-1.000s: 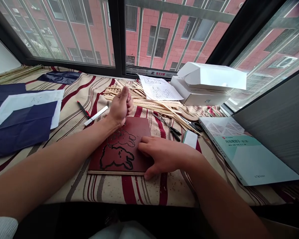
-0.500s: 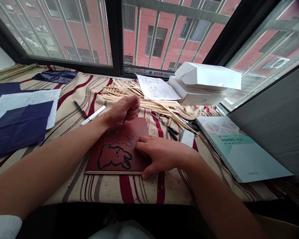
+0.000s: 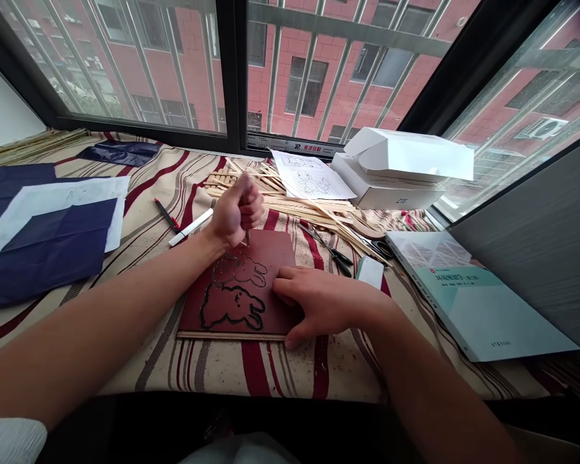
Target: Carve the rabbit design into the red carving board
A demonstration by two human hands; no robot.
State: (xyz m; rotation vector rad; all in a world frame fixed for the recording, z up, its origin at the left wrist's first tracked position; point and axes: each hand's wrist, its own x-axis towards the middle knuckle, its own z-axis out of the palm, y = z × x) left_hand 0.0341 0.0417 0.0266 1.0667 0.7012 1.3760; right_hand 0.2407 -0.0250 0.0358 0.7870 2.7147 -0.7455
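Note:
A reddish-brown wooden board (image 3: 283,248) lies flat on the striped cloth. Two animal outlines are cut into its face: a bold dark one (image 3: 232,308) near the front edge and a finer one behind it. My left hand (image 3: 236,212) is closed in a fist over the board's back part, gripping a carving tool (image 3: 247,238). Only the thin shaft of that tool shows below the fist; its handle is hidden. My right hand (image 3: 326,303) rests on the board's right edge, fingers spread on top and thumb at the front corner, holding nothing.
Dark-handled carving tools (image 3: 337,258) and a green-and-white block (image 3: 370,272) lie right of the board. Beyond are wooden strips (image 3: 319,207), a drawing sheet (image 3: 312,175) and a white box (image 3: 391,190). A book (image 3: 483,309) lies right; a pen (image 3: 167,214) and dark blue sheets (image 3: 53,248) lie left.
My left fist has turned more upright and shifted slightly left relative to the board, the tool still in it. My right hand keeps its place on the board. The camera view has shifted slightly.

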